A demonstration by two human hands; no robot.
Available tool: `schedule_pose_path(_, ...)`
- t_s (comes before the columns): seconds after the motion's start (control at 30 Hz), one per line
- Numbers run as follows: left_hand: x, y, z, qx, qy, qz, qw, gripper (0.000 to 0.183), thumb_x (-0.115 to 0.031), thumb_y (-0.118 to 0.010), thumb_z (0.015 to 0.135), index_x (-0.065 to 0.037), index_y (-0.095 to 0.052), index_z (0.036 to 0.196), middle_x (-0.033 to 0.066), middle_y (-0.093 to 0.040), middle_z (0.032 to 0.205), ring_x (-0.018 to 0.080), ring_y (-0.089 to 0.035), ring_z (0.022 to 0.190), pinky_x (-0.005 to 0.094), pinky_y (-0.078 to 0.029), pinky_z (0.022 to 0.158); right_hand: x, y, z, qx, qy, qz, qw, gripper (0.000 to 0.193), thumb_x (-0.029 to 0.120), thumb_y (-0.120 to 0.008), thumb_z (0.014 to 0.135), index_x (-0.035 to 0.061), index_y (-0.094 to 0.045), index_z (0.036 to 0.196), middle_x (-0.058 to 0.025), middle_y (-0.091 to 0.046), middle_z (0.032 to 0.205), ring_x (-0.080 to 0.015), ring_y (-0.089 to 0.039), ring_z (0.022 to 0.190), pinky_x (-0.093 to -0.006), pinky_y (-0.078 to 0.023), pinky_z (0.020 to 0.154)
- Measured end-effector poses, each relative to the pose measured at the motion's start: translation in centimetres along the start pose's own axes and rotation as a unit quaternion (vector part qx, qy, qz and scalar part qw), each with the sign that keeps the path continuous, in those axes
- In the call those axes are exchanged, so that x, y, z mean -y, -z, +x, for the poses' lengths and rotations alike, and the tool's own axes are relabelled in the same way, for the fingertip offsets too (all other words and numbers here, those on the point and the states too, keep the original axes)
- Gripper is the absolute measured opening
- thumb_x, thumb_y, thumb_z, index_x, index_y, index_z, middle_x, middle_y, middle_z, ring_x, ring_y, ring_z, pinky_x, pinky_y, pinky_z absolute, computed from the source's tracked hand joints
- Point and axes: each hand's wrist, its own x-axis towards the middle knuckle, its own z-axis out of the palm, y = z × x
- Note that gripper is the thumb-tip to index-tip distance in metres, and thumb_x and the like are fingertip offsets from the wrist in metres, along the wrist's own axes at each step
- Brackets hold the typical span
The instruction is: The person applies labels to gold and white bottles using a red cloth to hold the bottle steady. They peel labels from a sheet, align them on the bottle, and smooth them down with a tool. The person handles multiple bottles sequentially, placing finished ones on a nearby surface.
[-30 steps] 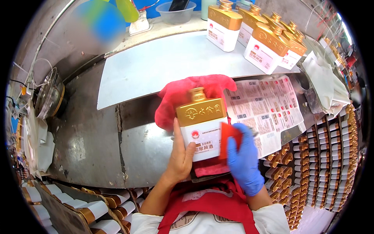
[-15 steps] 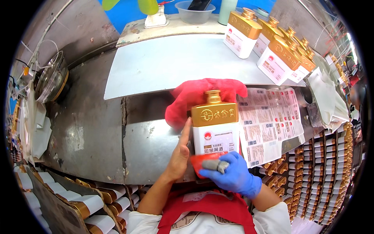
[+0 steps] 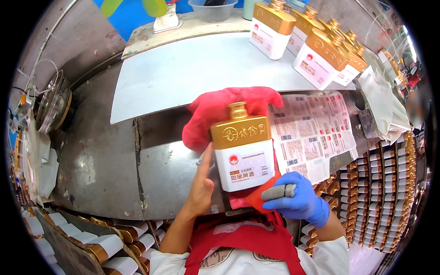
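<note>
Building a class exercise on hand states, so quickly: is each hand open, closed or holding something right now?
Left hand: open, beside the white-and-gold bottle.
Right hand: blue-gloved, closed, holding a red piece.

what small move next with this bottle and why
Probably a light press of the red flat tool along the lower right edge of the bottle: the gloved right hand holds it near there, while the bare left hand is at the opposite side, placed to steady it.
</note>
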Motion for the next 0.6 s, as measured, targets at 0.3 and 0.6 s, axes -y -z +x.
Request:
schedule_pose_path(0.3,-0.6,0.2,-0.7,0.017,-0.009,0.108,0.994,0.104,-0.069,-0.043,0.084,0.009,-0.010,0.144,0.0229,-0.018,0.151,0.0318,-0.017,0.140,0.0401,-0.013,0.113,-1.2,2.6,-1.8,0.021,-0.022,-0.021,0.999,0.029,0.002,-0.071,0.064,0.0166,-0.065,0.089,-0.0021,-0.066,0.093,-0.0252,-0.063,0.078,-0.0342,-0.050,0.069)
schedule_pose_path(0.6,-1.0,-1.4,-1.2,0.001,-0.027,0.219,0.975,0.131,-0.039,-0.089,0.058,0.010,-0.004,0.144,0.0235,-0.027,0.145,0.0305,-0.031,0.134,0.0392,-0.025,0.109,-6.5,5.9,10.0,-0.118,-0.273,0.113,0.948,0.028,0.024,-0.055,0.088,0.0035,-0.061,0.106,-0.0138,-0.065,0.087,-0.0213,-0.064,0.080,-0.0309,-0.050,0.072)
